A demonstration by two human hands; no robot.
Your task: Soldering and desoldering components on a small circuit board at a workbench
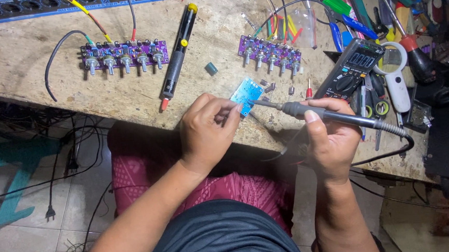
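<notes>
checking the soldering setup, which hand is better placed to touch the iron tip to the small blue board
Right. The right hand grips the soldering iron, whose tip lies at the blue board; the left hand pinches that board.

Brightness: even daylight-like light on the workbench [33, 54], nothing blown out.
Source: seems to come from above and ahead; exact lamp not in view.
Shadows: soft and short under the purple boards [124, 54]; deep dark beneath the bench and at the right edge.
Glare: faint sheen on the meter [352, 67] screen and the magnifier [391, 58] lens.
Focus: bench centre crisp; the right hand [329, 140] and left hand [207, 135] are sharp too.
Blur: slight softness on the floor [29, 241] and lap.
Distortion: wide lens, bench edge bowing toward the corners.
</notes>
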